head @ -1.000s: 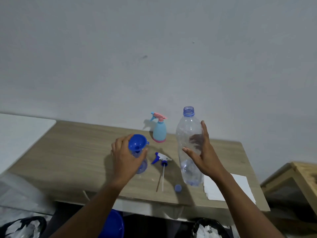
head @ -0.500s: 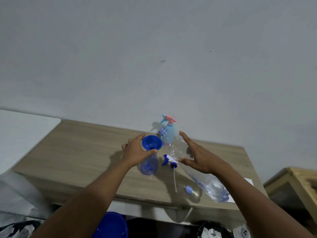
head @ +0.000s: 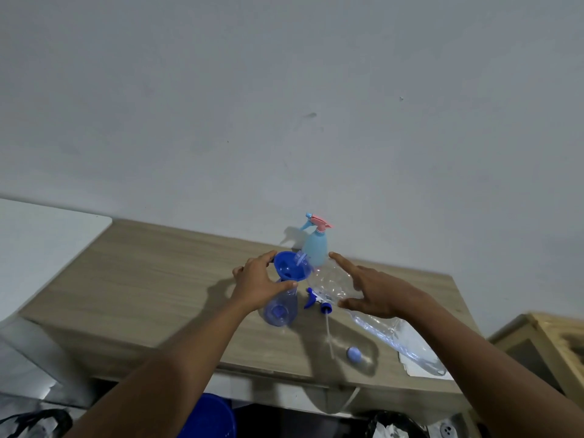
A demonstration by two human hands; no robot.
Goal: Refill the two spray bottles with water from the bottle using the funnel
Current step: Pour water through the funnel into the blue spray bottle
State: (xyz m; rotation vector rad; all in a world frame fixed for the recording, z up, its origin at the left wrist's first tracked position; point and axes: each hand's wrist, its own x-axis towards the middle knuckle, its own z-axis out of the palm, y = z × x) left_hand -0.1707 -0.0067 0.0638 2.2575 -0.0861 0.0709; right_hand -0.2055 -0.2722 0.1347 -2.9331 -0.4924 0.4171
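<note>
A clear blue spray bottle stands on the wooden table with a blue funnel in its neck. My left hand grips the bottle's neck below the funnel. My right hand holds a large clear water bottle, tipped steeply with its open mouth over the funnel. The removed blue and white spray head lies beside the bottle, its tube pointing toward me. A light blue spray bottle with a pink trigger stands behind, capped.
A small blue bottle cap lies near the table's front edge. White paper lies under the water bottle's base at the right. A wooden crate stands right of the table, a blue bucket and bags below.
My right hand took hold of the upright water bottle and tipped it left until its mouth reached the funnel. My left hand stayed on the spray bottle.
</note>
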